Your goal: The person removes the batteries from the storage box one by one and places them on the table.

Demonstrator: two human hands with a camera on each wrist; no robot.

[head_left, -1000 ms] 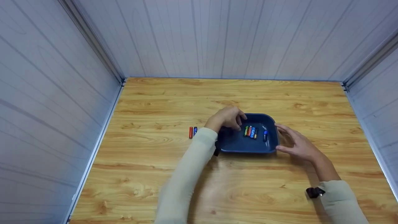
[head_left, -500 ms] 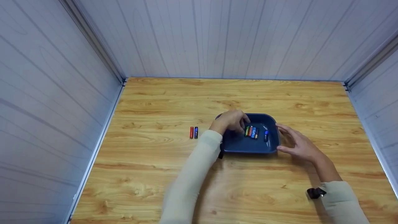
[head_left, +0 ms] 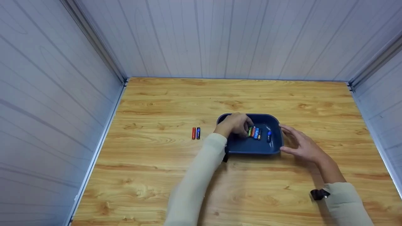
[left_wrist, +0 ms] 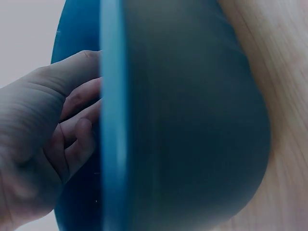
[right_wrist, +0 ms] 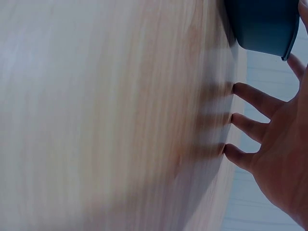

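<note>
From the head view, a dark blue tray (head_left: pixel 251 147) sits near the middle of a wooden table (head_left: pixel 157 175), with a row of small coloured batteries (head_left: pixel 255 132) lying inside it and two more batteries (head_left: pixel 196 133), one red and one blue, on the wood just left of it. The left hand (head_left: pixel 235 124) reaches into the tray's left side, fingers curled down beside the row; whether they pinch a battery cannot be told. The left wrist view shows only those curled fingers (left_wrist: pixel 77 139) behind the tray's rim (left_wrist: pixel 113 144), no batteries. The right hand (head_left: pixel 300 144) rests flat and relaxed against the tray's right edge; its wrist view shows spread fingertips (right_wrist: pixel 240 120) touching the table (right_wrist: pixel 106 115). Pale panelled walls (head_left: pixel 220 37) enclose the table on three sides. No writing on the batteries is readable.
</note>
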